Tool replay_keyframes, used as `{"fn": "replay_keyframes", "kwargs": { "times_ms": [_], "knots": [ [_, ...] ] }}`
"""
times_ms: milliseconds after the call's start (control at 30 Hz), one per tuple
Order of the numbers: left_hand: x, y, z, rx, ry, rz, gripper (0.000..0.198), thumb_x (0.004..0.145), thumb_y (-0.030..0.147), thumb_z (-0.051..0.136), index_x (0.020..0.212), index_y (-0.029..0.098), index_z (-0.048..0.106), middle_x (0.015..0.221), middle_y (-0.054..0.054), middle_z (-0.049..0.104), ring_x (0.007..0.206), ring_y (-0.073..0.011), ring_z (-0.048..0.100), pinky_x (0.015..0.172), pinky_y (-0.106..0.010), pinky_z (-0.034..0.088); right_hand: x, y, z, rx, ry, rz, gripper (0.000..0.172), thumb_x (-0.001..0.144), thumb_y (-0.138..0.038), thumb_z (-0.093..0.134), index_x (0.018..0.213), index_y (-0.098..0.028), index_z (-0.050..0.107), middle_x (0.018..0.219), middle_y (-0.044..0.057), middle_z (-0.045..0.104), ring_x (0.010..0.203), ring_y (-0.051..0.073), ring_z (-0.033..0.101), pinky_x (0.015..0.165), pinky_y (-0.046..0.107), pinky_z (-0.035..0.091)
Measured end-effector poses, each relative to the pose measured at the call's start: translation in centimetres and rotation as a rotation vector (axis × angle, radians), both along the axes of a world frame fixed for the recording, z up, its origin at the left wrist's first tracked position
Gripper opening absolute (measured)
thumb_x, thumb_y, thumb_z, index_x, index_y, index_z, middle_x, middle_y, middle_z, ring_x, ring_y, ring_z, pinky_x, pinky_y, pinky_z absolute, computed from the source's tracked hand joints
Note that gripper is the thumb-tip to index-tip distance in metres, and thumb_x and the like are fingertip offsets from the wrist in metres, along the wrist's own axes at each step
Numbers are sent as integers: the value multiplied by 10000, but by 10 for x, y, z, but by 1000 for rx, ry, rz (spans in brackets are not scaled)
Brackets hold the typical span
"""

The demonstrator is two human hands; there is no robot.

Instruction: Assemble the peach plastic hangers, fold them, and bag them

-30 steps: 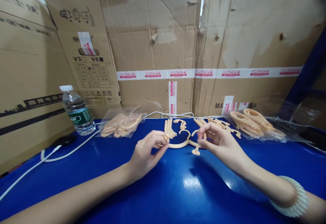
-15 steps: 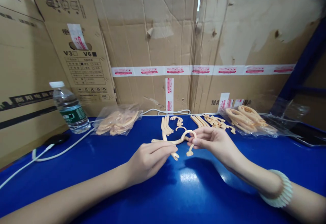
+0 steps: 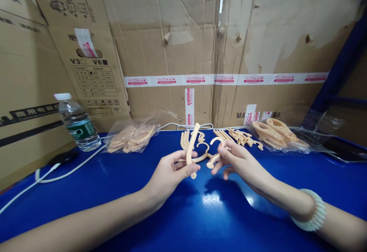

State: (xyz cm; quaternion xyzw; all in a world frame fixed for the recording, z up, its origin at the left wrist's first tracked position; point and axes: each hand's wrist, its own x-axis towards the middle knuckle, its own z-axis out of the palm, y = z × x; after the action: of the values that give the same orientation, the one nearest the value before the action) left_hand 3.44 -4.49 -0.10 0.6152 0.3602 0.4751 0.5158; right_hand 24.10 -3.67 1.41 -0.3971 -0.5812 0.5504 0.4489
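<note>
Peach plastic parts are held in both hands above a blue table (image 3: 200,214), as seen from the head camera.
A long bar (image 3: 191,149) is pinched near its lower end between the thumb and curled fingers of the left hand (image 3: 169,172) and is kept nearly upright, its top tilted slightly to the right. A hook piece (image 3: 210,164) is gripped by the fingertips of the right hand (image 3: 237,160), just beside the bar but not clearly touching it; the remaining fingers are loosely spread. A bracelet (image 3: 311,210) is worn on the right wrist. Loose parts (image 3: 241,136) are laid on the table just behind the hands. Two clear bags of similar parts are set at the back, a left bag (image 3: 132,135) and a right bag (image 3: 275,131). A water bottle (image 3: 77,122) and a white cable (image 3: 57,170) are placed at the left, before cardboard boxes (image 3: 172,46).
</note>
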Motion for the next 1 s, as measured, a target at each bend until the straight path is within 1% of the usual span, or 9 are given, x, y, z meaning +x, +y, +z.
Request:
{"fn": "replay_keyframes", "kwargs": {
  "times_ms": [33, 67, 133, 267, 333, 500, 700, 800, 1000],
  "knots": [
    [2, -1, -2, -21, -4, -20, 271, 741, 295, 762, 933, 144, 644, 853, -54, 706, 778, -178, 689, 728, -300, 577, -1, -1, 0, -16, 15, 3, 352, 843, -521, 598, 831, -233, 397, 793, 31, 727, 625, 170, 719, 433, 213, 491],
    [4, -1, -4, -31, -19, -30, 235, 738, 303, 767, 856, 147, 636, 820, -37, 698, 757, -156, 674, 733, -283, 568, -2, -1, -1, -32, 30, 9, 348, 850, -517, 592, 835, -236, 388, 798, 26, 723, 621, 177, 723, 435, 220, 502],
    [7, -2, -8, -47, -64, -39, 251, 722, 323, 784, 794, 161, 607, 811, -12, 681, 738, -130, 649, 713, -257, 559, -3, -2, -2, -56, 62, 33, 335, 859, -503, 589, 842, -238, 384, 790, 15, 715, 619, 181, 729, 465, 240, 532],
    [7, 2, -15, -128, -121, -12, 318, 692, 370, 802, 796, 178, 571, 801, 11, 647, 776, -134, 633, 718, -272, 565, -5, 1, -7, -43, 102, 71, 355, 820, -467, 664, 832, -228, 403, 740, 8, 716, 627, 158, 720, 551, 242, 557],
    [6, 4, -17, -136, -113, 11, 322, 683, 348, 809, 812, 181, 564, 801, 15, 644, 774, -133, 633, 737, -277, 551, -4, 2, -9, -36, 106, 68, 372, 797, -464, 694, 823, -221, 413, 755, 22, 727, 654, 148, 715, 574, 233, 557],
    [5, 1, -16, -54, -26, 9, 279, 680, 242, 795, 784, 185, 543, 772, 23, 654, 775, -141, 641, 748, -261, 493, -5, 1, -13, -48, 38, 65, 392, 783, -516, 682, 819, -215, 434, 775, 47, 739, 701, 163, 706, 526, 226, 551],
    [6, -3, -10, -65, 1, -34, 202, 706, 165, 752, 813, 173, 581, 804, 16, 688, 800, -132, 641, 786, -251, 470, -5, 0, -10, -30, -44, 69, 419, 762, -533, 688, 824, -220, 416, 760, 73, 751, 723, 209, 729, 481, 233, 540],
    [6, -3, -10, -63, -8, -45, 181, 709, 136, 739, 813, 167, 595, 798, 17, 695, 785, -124, 639, 773, -245, 470, -4, 0, -9, -32, -65, 68, 459, 729, -561, 703, 819, -222, 407, 750, 81, 758, 690, 207, 733, 483, 239, 543],
    [6, -4, -8, -54, 4, -46, 173, 691, 99, 730, 805, 160, 615, 790, 17, 693, 777, -127, 645, 751, -242, 478, -2, -2, -3, -35, -100, 102, 512, 680, -607, 719, 775, -219, 399, 614, 20, 725, 552, 141, 699, 524, 229, 554]
  ]
}}
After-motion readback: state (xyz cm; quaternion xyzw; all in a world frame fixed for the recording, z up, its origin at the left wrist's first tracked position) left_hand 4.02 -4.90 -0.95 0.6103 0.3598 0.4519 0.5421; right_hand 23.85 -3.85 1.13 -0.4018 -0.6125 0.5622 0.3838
